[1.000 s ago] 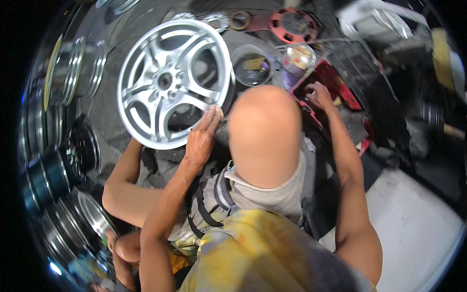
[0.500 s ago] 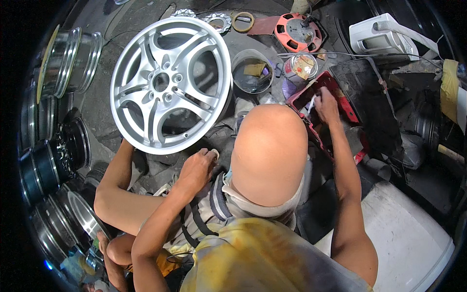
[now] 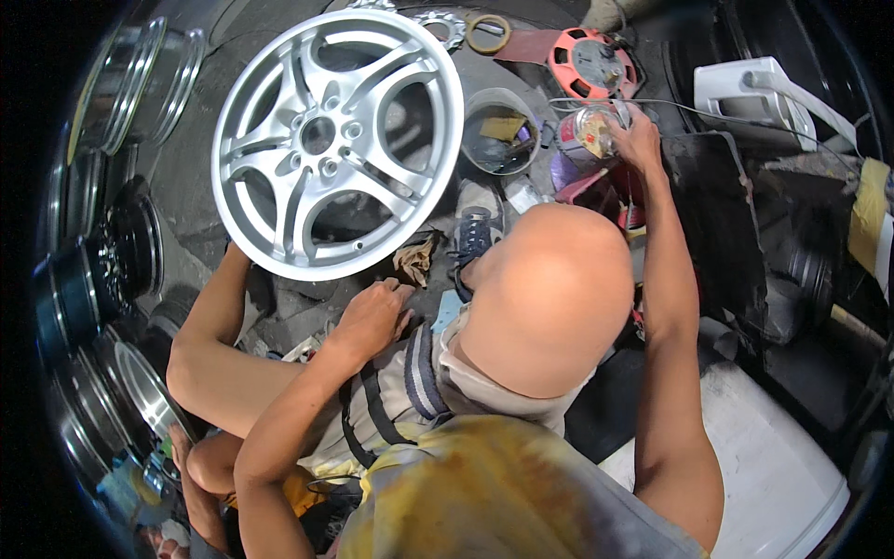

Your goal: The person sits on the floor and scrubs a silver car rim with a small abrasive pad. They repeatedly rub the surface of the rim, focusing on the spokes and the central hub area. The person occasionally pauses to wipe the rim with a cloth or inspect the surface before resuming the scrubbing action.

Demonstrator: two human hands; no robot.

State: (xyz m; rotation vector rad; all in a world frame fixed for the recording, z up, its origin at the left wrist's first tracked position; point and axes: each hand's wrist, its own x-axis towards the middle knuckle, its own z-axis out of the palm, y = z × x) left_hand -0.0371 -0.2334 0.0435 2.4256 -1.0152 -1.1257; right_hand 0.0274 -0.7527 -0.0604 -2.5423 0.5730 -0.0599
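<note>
A silver five-spoke alloy wheel (image 3: 300,210) leans in front of me, left of the middle. My right hand (image 3: 639,142) is closed at the top of an open, labelled tin can (image 3: 575,138). A small light-grey piece shows at its fingertips, too little to name. Below that hand lies a red box (image 3: 596,189), partly hidden by my knee and forearm. My left hand (image 3: 372,319) hangs over my lap near the wheel's lower edge, fingers curled in. Whatever it holds, if anything, is hidden. Crumpled brown paper (image 3: 414,260) lies just beyond it.
A clear tub (image 3: 477,160) with scraps stands between wheel and can. Behind are a tape roll (image 3: 489,34) and an orange-red reel (image 3: 591,65). A white appliance (image 3: 754,93) with a cable is at the right. Several wheels (image 3: 130,224) are stacked left. Another person's hand (image 3: 177,445) shows lower left.
My right hand has moved from inside the red box up to the tin can. The pale bit seen in my left fingers no longer shows. My raised knee has shifted right.
</note>
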